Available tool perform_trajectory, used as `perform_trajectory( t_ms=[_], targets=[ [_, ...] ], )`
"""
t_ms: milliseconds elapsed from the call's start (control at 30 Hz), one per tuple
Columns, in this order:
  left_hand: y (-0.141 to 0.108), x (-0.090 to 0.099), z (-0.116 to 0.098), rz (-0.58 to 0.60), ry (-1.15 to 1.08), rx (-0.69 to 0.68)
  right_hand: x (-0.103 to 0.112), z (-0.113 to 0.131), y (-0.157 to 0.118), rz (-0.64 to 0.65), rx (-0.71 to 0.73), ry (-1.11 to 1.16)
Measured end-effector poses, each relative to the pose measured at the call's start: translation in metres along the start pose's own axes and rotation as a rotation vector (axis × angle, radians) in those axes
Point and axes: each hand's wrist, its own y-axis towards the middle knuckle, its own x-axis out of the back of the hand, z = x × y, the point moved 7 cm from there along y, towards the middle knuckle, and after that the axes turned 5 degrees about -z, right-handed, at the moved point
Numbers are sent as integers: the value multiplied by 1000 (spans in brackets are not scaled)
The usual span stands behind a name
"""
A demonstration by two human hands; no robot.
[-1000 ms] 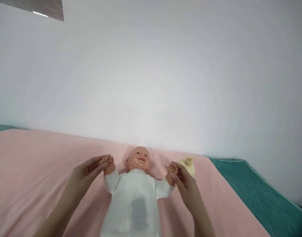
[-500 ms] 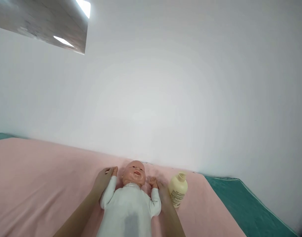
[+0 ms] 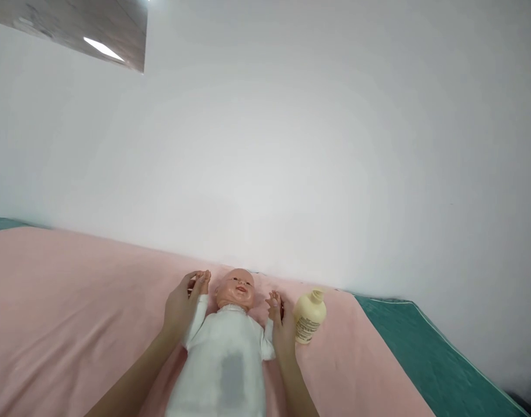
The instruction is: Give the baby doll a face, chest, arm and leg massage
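Observation:
A baby doll (image 3: pixel 231 353) in a white long-sleeved garment with a grey patch lies face up, its arms raised beside its head. My left hand (image 3: pixel 181 304) is closed on the doll's hand at the left of the picture. On the other side my right hand (image 3: pixel 283 327) pinches the doll's other hand between thumb and fingers. Close to the right of my right hand stands a pale yellow bottle (image 3: pixel 309 317) with printed text on its front.
A pink cloth (image 3: pixel 91 289) lies under the doll and bottle, over a green cover (image 3: pixel 426 341) that shows at both sides. Behind rises a white wall (image 3: pixel 265 145); a shiny panel (image 3: pixel 83 29) is at the upper left.
Both of my hands have lifted the doll's hands a little, and my fingers now curl more around them. The whole view has shifted, so everything sits slightly higher in the picture.

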Motion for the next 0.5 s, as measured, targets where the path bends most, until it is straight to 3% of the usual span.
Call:
perform_trajectory(
  t_ms=[167, 300, 500],
  targets=[
    [-32, 30, -16, -74, -49, -60, 14, 29, -33, -39, 60, 22],
    [-66, 66, -15, -184, 16, -48, 32, 38, -78, -12, -38, -2],
    [-118, 104, 26, -98, 251, 80, 64, 38, -142, -38, -33, -221]
  ],
)
